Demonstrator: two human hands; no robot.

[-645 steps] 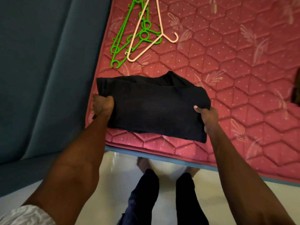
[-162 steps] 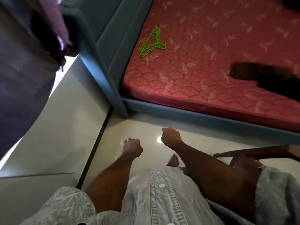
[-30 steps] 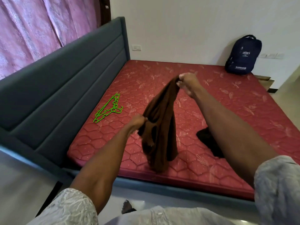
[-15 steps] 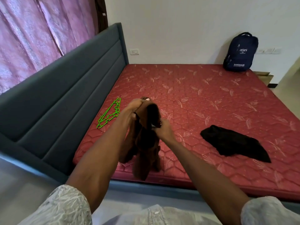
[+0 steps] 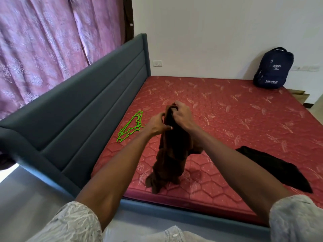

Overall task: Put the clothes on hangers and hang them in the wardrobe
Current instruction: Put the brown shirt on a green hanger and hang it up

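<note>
Hands first: my left hand (image 5: 158, 125) and right hand (image 5: 181, 115) sit close together, both pinching the top of a brown garment (image 5: 172, 151) with curled fingers. The right hand grips the upper edge, the left holds the cloth just below and beside it. The garment hangs down bunched and twisted (I cannot tell what kind of clothing it is), its lower end touching the red mattress (image 5: 236, 116) near the front edge.

At about ten o'clock from my hands, green hangers (image 5: 132, 127) lie flat on the mattress, close to the grey-blue headboard (image 5: 87, 105). At about four o'clock, a black garment (image 5: 279, 170) lies crumpled on the mattress, partly behind my right forearm. Far off at two o'clock, a dark blue backpack (image 5: 273, 69) leans against the white wall (image 5: 209, 32). Pink curtains (image 5: 52, 41) hang behind the headboard at ten o'clock.
</note>
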